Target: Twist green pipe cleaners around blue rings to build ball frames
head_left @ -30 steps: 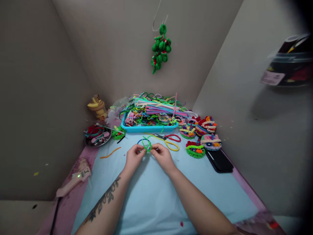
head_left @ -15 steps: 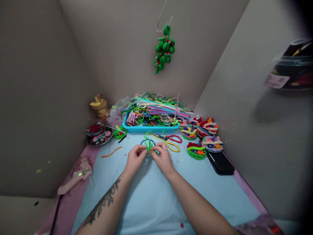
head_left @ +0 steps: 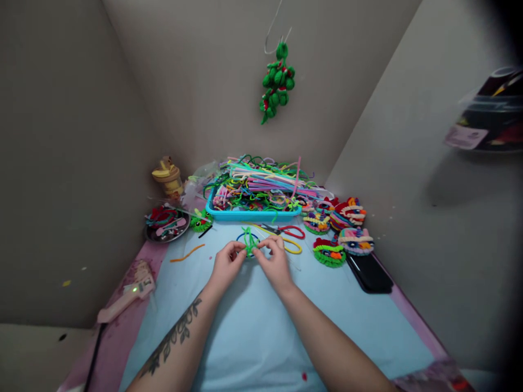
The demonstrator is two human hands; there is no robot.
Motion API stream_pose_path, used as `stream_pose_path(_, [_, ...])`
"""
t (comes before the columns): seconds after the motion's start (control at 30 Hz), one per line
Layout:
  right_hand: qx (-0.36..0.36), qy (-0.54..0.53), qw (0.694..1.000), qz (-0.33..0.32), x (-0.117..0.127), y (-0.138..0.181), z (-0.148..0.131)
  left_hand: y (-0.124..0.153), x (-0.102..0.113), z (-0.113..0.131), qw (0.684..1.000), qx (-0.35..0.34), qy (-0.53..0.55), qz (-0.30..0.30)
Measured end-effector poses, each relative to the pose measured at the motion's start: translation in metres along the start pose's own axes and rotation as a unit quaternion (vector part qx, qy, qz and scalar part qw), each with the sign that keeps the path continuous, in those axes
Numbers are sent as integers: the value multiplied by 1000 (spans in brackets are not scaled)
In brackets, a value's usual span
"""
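Note:
My left hand (head_left: 225,267) and my right hand (head_left: 274,262) meet over the light blue mat (head_left: 253,326), both pinching a bright green pipe cleaner (head_left: 248,241) that is twisted into a small bundle between my fingertips. A blue pipe-cleaner loop (head_left: 242,237) sits just behind the green one, close to my left fingers; whether I hold it too is unclear. Red-handled scissors (head_left: 288,230) and a yellow pipe cleaner (head_left: 293,246) lie just beyond my right hand.
A blue tray (head_left: 249,215) heaped with coloured pipe cleaners stands at the back. Finished fuzzy discs (head_left: 342,231) and a black phone (head_left: 370,274) lie right. A metal dish (head_left: 166,224), an orange strand (head_left: 187,253) and a pink glue gun (head_left: 125,296) lie left. A green ornament (head_left: 277,87) hangs on the wall.
My hands have drawn closer together and the open green loop has been twisted into a tighter, more upright bundle. The view has shifted slightly.

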State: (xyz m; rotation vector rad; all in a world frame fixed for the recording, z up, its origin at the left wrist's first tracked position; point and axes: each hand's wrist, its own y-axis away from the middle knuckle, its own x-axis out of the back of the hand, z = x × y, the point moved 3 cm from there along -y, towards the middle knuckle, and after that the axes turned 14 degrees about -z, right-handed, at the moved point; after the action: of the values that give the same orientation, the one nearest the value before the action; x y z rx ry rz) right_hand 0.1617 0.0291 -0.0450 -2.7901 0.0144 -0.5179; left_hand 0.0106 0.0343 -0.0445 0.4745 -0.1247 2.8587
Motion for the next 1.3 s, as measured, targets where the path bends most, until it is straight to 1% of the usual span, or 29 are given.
stream_pose_path(0.13, [25,28,999,1,1,0,-2,2,-1,1,999,-19,-42,-18])
stream_pose_path(0.23, [7,31,999,-15,-2,-1,4,4,-3,4,996,-40,-67,-30])
stream_pose_path(0.3, [-14,13,999,-29,-5,-2,10,5,-4,7,996,-51,-63,-25])
stream_pose_path(0.33, [-26,-3,999,-34,-5,-3,13,6,-3,8,997,-52,-56,-9])
stream_pose_path(0.43, [-59,-58,996,-30,-6,-4,23,7,2,8,996,-34,-34,72])
stream_pose_path(0.47, [-67,-72,995,-24,-6,-4,26,7,2,7,995,-25,-27,91])
stream_pose_path(0.5, [-72,-82,994,-19,-6,-5,28,6,2,5,995,-17,-18,98])
stream_pose_path(0.57, [-76,-94,993,-12,-6,-5,32,4,-1,1,997,-6,10,77])
stream_pose_path(0.67, [-71,-106,992,-17,-10,-5,35,1,-8,-6,995,10,89,33])
stream_pose_path(0.77, [-63,-106,992,-34,-15,-4,33,0,-12,-9,986,29,162,16])
stream_pose_path(0.83, [-60,-100,993,-35,-15,-3,28,0,-11,-9,982,39,183,25])
stream_pose_path(0.9, [-52,-79,995,-13,-11,-1,19,1,-9,-7,979,51,191,43])
stream_pose_path(1.0, [-10,-21,999,33,-1,2,3,1,-5,-5,977,59,194,64])
stream_pose_path(1.07, [21,15,999,41,4,2,-2,1,-3,-3,977,55,196,67])
stream_pose_path(1.13, [37,39,998,39,7,1,-1,0,-1,-2,975,52,205,66])
stream_pose_path(1.3, [35,63,997,26,16,-8,14,-1,0,1,970,54,233,50])
